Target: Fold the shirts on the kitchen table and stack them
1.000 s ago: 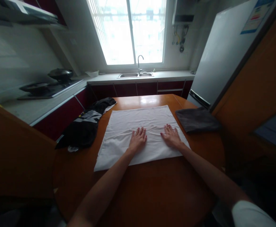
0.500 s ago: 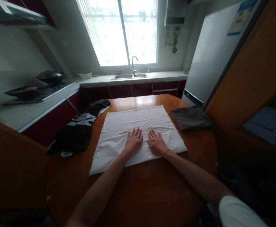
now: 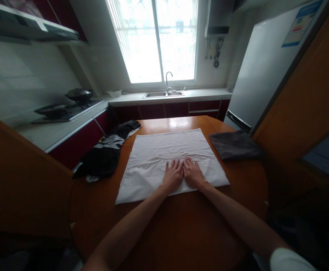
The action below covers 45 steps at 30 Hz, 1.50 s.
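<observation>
A white cloth (image 3: 144, 162), roughly rectangular and a little wrinkled, lies spread on the wooden table (image 3: 178, 229). Pressed flat on its near half is my left hand (image 3: 173, 174), fingers stretched forward. My right hand (image 3: 193, 173) rests flat right beside it, its fingers also extended, and the two hands touch or nearly touch at the fingers. Creases run across the cloth just ahead of the fingertips. Neither hand grips anything.
Black clothing with a grey-white print (image 3: 105, 154) lies along the table's left edge. A folded dark grey cloth (image 3: 234, 145) is at the right. Beyond stand a counter with a sink (image 3: 155, 95), a stove with pans (image 3: 79, 95) and a fridge (image 3: 257, 75).
My hands have come together on the cloth; a gap between them before is now closed. The camera view has swung slightly left, so everything appears further right.
</observation>
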Each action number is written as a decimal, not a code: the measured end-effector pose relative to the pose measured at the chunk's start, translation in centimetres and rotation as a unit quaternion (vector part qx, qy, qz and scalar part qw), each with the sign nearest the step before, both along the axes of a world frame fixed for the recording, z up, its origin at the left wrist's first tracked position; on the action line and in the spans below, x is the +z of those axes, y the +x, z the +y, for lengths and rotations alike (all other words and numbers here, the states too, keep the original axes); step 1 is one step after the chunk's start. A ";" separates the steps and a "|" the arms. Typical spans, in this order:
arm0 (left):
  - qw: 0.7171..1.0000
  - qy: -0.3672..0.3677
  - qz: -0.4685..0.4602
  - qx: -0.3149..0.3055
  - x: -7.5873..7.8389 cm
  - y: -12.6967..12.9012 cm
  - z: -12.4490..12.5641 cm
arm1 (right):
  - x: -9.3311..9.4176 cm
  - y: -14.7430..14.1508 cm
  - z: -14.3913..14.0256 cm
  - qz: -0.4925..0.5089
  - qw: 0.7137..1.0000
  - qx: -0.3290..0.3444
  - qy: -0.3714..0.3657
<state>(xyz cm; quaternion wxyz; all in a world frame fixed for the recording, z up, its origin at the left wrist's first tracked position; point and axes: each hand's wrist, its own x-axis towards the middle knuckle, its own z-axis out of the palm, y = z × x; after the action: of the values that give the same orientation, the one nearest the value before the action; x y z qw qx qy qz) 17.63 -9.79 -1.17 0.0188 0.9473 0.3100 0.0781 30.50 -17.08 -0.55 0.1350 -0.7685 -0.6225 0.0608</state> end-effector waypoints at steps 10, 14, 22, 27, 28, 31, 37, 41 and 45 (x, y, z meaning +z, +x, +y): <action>1.000 -0.017 -0.015 0.007 -0.2 0.0 0.2 | -0.4 0.1 0.2 0.004 1.000 0.001 0.006; 1.000 -0.019 -0.014 0.007 -0.1 0.0 0.1 | -0.2 0.1 0.2 0.006 1.000 0.003 0.003; 1.000 -0.020 -0.006 0.006 0.2 -0.2 0.1 | -0.1 4.2 -1.0 -0.016 0.998 -0.063 -0.027; 1.000 -0.019 -0.008 0.009 -0.1 -0.1 0.2 | -0.4 6.6 -1.4 -0.029 0.991 -0.121 -0.037; 1.000 -0.018 -0.008 0.009 -0.1 -0.1 0.2 | -0.3 6.6 -1.3 -0.028 0.991 -0.128 -0.035; 1.000 -0.017 -0.007 0.008 -0.1 -0.2 0.2 | 0.0 5.8 -1.3 -0.030 0.991 -0.131 -0.009; 1.000 -0.022 -0.009 0.007 0.0 -0.2 0.1 | 0.4 2.3 -1.2 -0.014 1.000 -0.023 0.006; 1.000 -0.028 -0.010 0.006 0.1 -0.2 0.2 | 0.3 1.3 -1.2 -0.007 1.000 -0.007 -0.013; 1.000 -0.021 -0.015 0.012 0.3 -0.2 -0.1 | 0.1 1.6 -1.2 -0.017 0.999 -0.025 -0.017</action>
<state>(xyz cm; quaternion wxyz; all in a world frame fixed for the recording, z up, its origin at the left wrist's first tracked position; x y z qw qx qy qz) 17.40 -9.91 -0.89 0.0427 0.9417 0.3224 0.0864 32.07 -18.30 -0.47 0.1134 -0.7867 -0.6043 0.0549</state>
